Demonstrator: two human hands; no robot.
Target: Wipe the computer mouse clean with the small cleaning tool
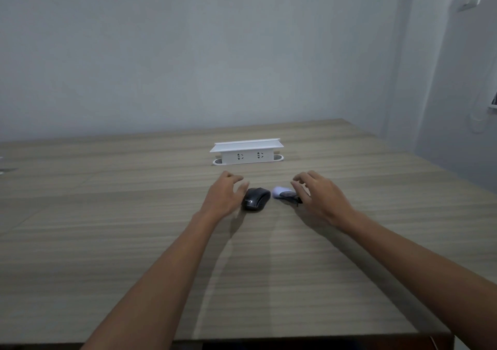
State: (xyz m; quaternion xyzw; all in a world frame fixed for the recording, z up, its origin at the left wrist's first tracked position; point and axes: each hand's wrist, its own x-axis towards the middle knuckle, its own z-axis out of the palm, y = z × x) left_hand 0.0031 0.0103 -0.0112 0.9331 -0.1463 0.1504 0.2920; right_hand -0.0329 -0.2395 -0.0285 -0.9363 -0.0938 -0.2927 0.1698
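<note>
A black computer mouse [256,198] lies on the wooden table [134,228], a little beyond its middle. Just right of it rests the small cleaning tool [285,193], with a white rounded end and a dark grey part. My left hand [224,197] hovers at the mouse's left side, fingers spread, thumb close to the mouse but holding nothing. My right hand [320,197] reaches over the tool from the right with fingers apart; its fingertips are at the tool's dark end, not closed on it.
A white pop-up socket box [247,153] stands on the table behind the mouse and tool. A grey wall rises beyond the table's far edge. The table's near edge is at the bottom of the view, its right edge at the right.
</note>
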